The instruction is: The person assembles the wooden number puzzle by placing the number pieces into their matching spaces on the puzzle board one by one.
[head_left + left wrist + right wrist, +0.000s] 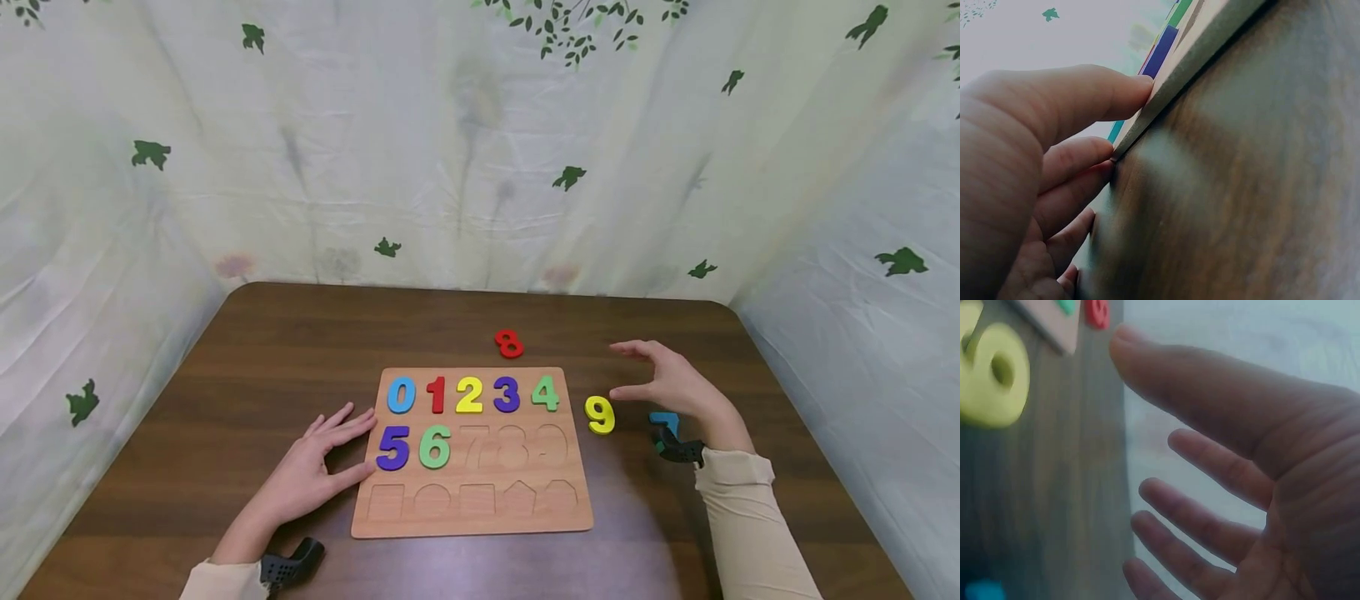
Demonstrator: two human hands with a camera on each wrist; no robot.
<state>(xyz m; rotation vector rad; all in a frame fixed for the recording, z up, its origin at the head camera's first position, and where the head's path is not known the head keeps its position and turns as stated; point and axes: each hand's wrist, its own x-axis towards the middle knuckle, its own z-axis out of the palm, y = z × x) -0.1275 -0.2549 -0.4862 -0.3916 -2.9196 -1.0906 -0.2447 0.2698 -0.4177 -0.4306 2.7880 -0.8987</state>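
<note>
A wooden number board (472, 524) lies on the table, with the 0, 1, 2, 3 and 4 in its top row. Below them sit a purple 5 (393, 448) and a green 6 (434, 447). My left hand (303, 477) rests at the board's left edge, thumb and fingertips touching it, fingers fairly straight. Over the table to the right, my right hand (675, 385) is held with thumb and fingers spread, holding nothing. Just left of its thumb is a yellow 9 (600, 415). A blue 7 (664, 419) lies under that wrist, partly hidden by the black wrist camera.
Beyond the board's back edge lies a red 8 (509, 343). Outlined recesses without pieces show in the board's middle and bottom rows. A pale curtain (450, 208) with green bird shapes surrounds the brown table (315, 333) at the back and sides.
</note>
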